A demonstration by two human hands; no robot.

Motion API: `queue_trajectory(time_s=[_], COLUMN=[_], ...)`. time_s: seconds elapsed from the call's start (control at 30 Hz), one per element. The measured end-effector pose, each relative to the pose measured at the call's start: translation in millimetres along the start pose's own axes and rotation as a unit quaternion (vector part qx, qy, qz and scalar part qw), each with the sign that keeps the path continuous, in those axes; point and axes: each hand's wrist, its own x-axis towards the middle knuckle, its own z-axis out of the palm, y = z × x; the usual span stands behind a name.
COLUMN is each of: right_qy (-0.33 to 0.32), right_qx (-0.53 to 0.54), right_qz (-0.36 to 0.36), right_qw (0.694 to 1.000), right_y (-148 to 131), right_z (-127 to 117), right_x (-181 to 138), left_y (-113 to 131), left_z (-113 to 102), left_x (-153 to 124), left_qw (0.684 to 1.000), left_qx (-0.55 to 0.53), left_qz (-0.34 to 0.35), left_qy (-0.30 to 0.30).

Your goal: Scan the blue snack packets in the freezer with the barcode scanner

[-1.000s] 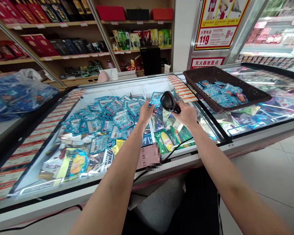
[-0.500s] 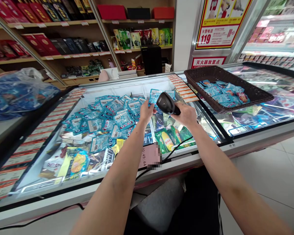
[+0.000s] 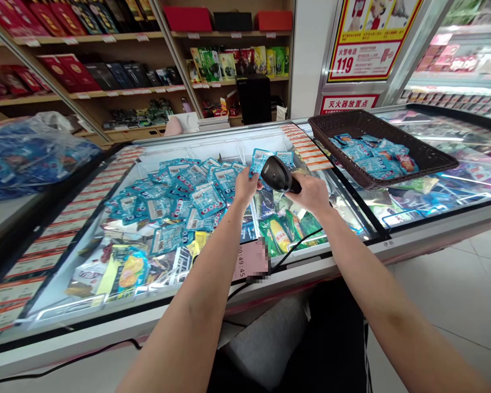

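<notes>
The right hand [image 3: 311, 192] grips the scanner [image 3: 275, 173], pointed left, long axis running near-right to far-left; the left hand [image 3: 246, 186] pinches a packet [image 3: 261, 156].

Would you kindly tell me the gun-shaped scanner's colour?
The gun-shaped scanner is black, seen in the head view.

The left hand [image 3: 247, 187] pinches a blue packet [image 3: 261, 156]; the right hand [image 3: 311, 191] grips a scanner [image 3: 275, 174] near it. More packets [image 3: 207, 198] lie on the freezer [image 3: 331, 271] and in a basket [image 3: 431, 155].
</notes>
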Motion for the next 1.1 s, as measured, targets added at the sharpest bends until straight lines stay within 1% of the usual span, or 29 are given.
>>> queue_trajectory(time_s=[0.2, 0.5, 0.63, 0.73, 0.9, 1.03, 1.1], right_qy=[0.008, -0.004, -0.019, -0.026, -0.022, -0.016, -0.009], right_qx=[0.003, 0.002, -0.004, -0.006, -0.014, -0.018, -0.020], right_qz=[-0.009, -0.004, 0.005, 0.018, 0.071, 0.094, 0.108], right_qw=[1.000, 1.000, 1.000, 0.999, 0.997, 0.995, 0.994], right_y=[0.9, 0.3, -0.6, -1.3, -1.0, 0.5, 1.3], right_z=[1.9, -0.2, -0.7, -1.5, -3.7, -5.9, -7.5], right_x=[-0.2, -0.3, -0.1, 0.4, 2.1, 4.4, 5.5], left_y=[1.2, 2.0, 2.2, 3.8, 10.1, 15.4, 17.2], left_z=[-1.5, -1.1, -0.7, -1.0, -0.6, -1.8, -5.4], left_x=[-1.6, -2.3, -2.4, -2.5, -5.1, -9.2, -9.0], left_qw=[1.000, 1.000, 1.000, 1.000, 1.000, 0.999, 0.999], left_qx=[0.006, 0.017, 0.023, 0.025, 0.023, 0.010, 0.034], left_qz=[-0.005, -0.003, -0.007, -0.009, -0.010, -0.030, -0.028], left_qy=[-0.011, -0.009, -0.005, -0.004, 0.005, 0.018, 0.025])
